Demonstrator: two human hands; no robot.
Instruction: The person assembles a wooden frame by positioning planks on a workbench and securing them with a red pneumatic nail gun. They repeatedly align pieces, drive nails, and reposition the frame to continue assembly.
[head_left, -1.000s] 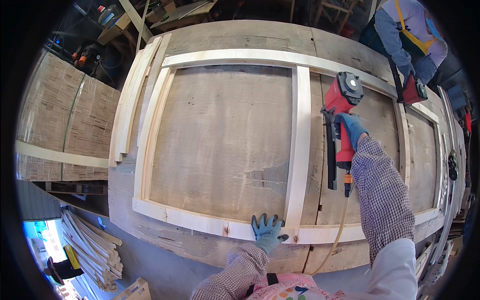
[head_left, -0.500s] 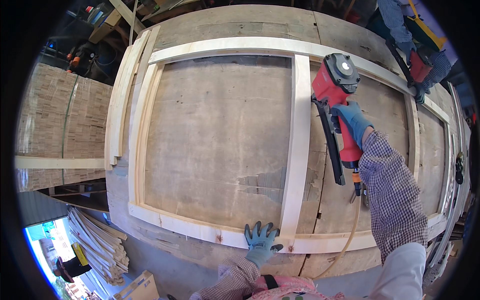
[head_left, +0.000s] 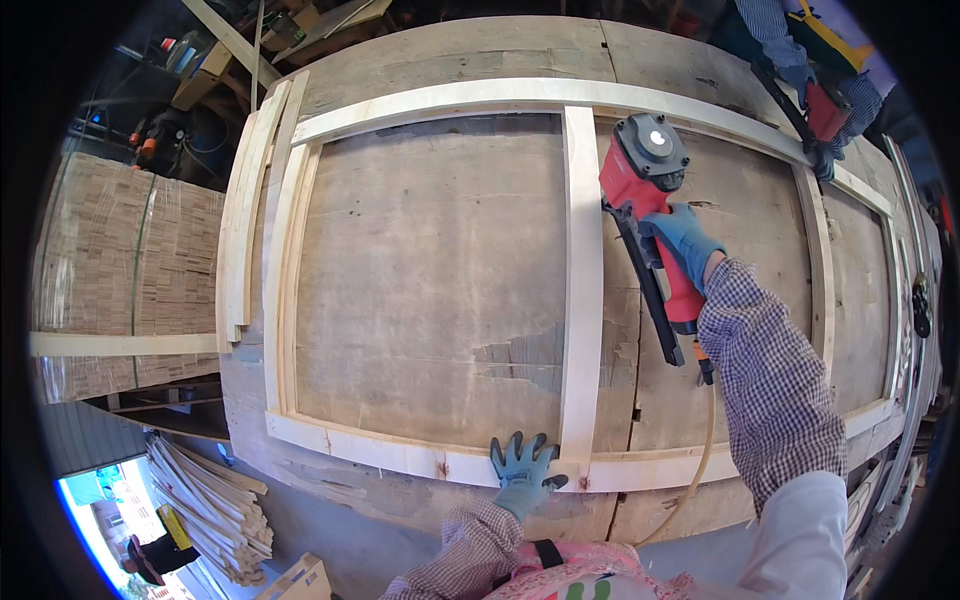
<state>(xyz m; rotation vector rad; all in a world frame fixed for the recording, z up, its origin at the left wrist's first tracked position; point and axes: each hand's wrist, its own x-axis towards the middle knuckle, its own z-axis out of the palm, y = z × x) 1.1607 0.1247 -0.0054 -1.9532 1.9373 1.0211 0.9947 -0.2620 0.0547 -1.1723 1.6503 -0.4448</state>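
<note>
In my right hand (head_left: 684, 240), gloved in blue, is a red and black nail gun (head_left: 660, 275), gripped by its handle and held over the work table. Its black magazine slants down beside the crosspiece, and a tan air hose (head_left: 708, 435) runs from its lower end. My left hand (head_left: 523, 472), in a blue and grey glove, lies with fingers spread on the near rail (head_left: 385, 452) of a wooden frame. Just right of that hand, the upright crosspiece (head_left: 583, 270) meets the near rail. The far rail (head_left: 440, 98) runs along the table's other side.
Across the table (head_left: 430, 270), at the far right, another person's gloved hand (head_left: 822, 162) rests near the frame, and that person holds a second red nail gun (head_left: 826, 110). Loose wood strips (head_left: 240, 240) lie along the left edge. A wrapped stack of wood (head_left: 130, 250) stands beyond.
The view has shifted slightly. My right hand and the nail gun are a little closer to the crosspiece. My left hand stays on the near rail.
</note>
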